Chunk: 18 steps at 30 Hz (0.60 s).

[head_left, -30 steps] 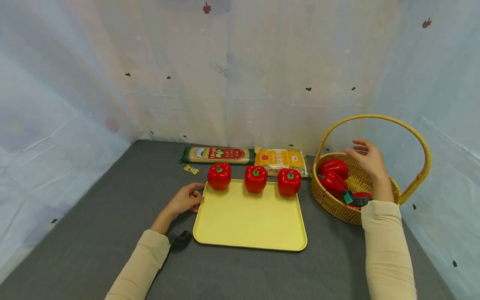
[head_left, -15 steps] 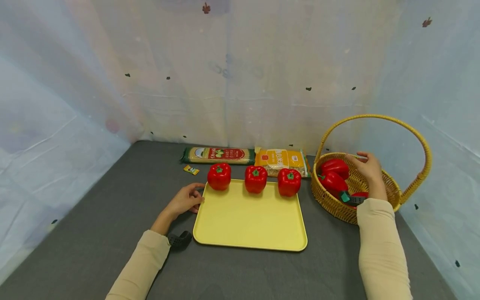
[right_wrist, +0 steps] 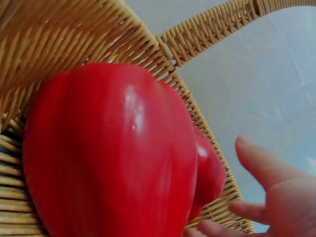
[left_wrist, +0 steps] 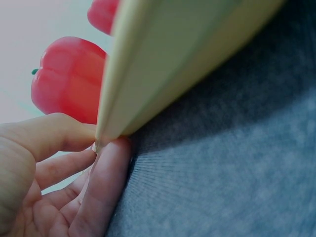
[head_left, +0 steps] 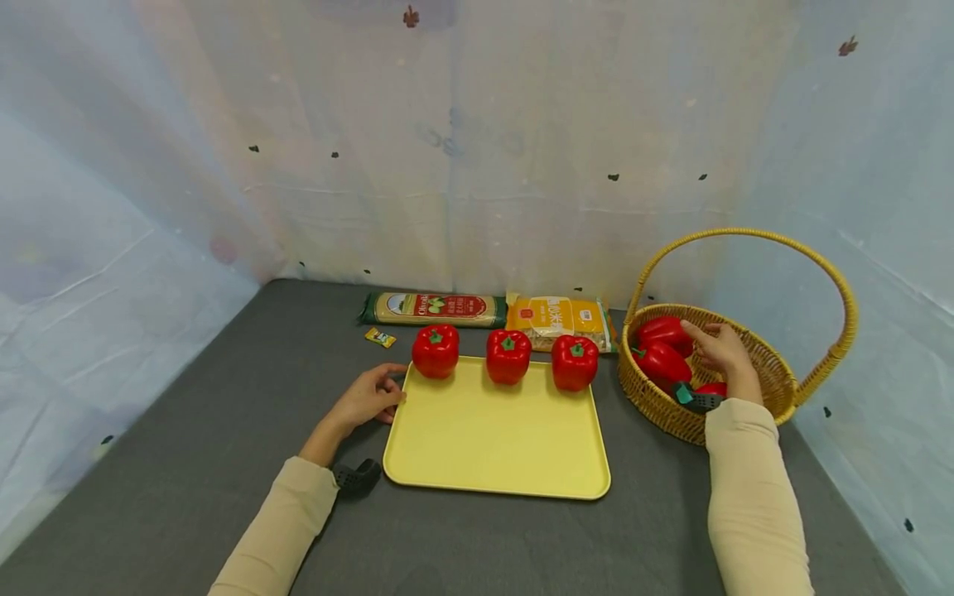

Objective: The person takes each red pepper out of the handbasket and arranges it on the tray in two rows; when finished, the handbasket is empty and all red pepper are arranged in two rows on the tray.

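Note:
My left hand [head_left: 367,397] pinches the left rim of a yellow tray [head_left: 495,439], thumb above and fingers at the edge in the left wrist view. Three red bell peppers [head_left: 508,358] stand in a row along the tray's far side. At the right, my right hand [head_left: 723,353] reaches into a wicker basket [head_left: 647,401], its fingers spread and holding nothing. Red bell peppers [head_left: 662,364] lie in the basket's left part. In the right wrist view a large bell pepper [right_wrist: 113,148] fills the middle, with the thumb and fingers apart from it.
A pack of pasta [head_left: 447,308] and a yellow food bag [head_left: 559,319] lie behind the tray. A small yellow packet [head_left: 380,337] is left of them. The basket's tall handle [head_left: 827,261] arches over the right hand. Pale curtains [head_left: 462,190] enclose the grey table.
My right hand has come down into the basket and moved slightly left, nearer the peppers. The left hand, tray and peppers have stayed put.

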Each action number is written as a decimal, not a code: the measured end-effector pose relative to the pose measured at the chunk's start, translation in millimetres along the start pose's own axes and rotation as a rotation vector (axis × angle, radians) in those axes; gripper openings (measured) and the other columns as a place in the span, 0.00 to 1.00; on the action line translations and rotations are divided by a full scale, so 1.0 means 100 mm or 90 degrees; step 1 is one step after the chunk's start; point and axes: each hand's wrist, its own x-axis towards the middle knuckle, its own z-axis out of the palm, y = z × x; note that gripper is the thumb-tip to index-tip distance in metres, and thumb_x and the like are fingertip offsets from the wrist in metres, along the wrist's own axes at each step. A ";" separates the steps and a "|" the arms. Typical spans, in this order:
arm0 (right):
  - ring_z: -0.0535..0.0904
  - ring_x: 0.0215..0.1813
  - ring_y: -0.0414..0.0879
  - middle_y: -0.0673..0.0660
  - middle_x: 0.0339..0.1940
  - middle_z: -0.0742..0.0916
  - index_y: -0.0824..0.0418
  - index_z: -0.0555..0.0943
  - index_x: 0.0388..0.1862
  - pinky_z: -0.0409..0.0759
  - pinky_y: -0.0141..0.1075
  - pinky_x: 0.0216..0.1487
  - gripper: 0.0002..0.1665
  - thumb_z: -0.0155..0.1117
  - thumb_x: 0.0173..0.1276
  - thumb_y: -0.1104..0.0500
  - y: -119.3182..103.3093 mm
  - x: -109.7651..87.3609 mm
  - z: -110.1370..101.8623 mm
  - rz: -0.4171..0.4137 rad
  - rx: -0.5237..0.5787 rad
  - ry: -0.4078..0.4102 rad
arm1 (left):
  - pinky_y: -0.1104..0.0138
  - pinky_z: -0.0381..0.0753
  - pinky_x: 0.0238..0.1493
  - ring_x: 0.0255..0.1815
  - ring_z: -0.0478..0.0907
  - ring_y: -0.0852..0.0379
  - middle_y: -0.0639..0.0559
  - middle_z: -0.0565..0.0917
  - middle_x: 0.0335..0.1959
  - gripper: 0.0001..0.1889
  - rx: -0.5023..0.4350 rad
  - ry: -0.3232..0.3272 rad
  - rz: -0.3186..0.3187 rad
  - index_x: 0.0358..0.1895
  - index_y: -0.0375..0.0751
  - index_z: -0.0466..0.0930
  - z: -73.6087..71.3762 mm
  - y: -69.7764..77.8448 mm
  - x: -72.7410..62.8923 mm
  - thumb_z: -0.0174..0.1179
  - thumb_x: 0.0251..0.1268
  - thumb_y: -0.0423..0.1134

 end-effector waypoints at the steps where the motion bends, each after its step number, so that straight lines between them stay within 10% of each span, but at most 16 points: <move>1: 0.58 0.66 0.71 0.80 0.69 0.50 0.79 0.36 0.69 0.64 0.56 0.63 0.57 0.42 0.68 0.35 0.00 -0.01 0.00 0.003 0.002 -0.012 | 0.63 0.82 0.24 0.22 0.77 0.55 0.37 0.75 0.32 0.26 0.000 0.000 0.000 0.64 0.26 0.61 0.00 0.00 0.00 0.55 0.63 0.28; 10: 0.77 0.51 0.62 0.80 0.62 0.64 0.85 0.44 0.67 0.70 0.53 0.59 0.54 0.36 0.70 0.35 -0.01 0.00 0.00 0.008 -0.049 -0.099 | 0.62 0.82 0.24 0.22 0.76 0.54 0.37 0.75 0.32 0.27 0.005 0.001 0.001 0.65 0.26 0.60 0.00 -0.06 0.04 0.55 0.63 0.28; 18: 0.79 0.33 0.38 0.56 0.37 0.81 0.83 0.58 0.62 0.80 0.43 0.48 0.48 0.36 0.71 0.36 0.02 0.02 0.02 0.014 -0.059 -0.121 | 0.63 0.81 0.23 0.22 0.76 0.55 0.42 0.75 0.32 0.27 0.006 0.014 -0.007 0.65 0.32 0.62 -0.01 -0.27 0.16 0.57 0.63 0.31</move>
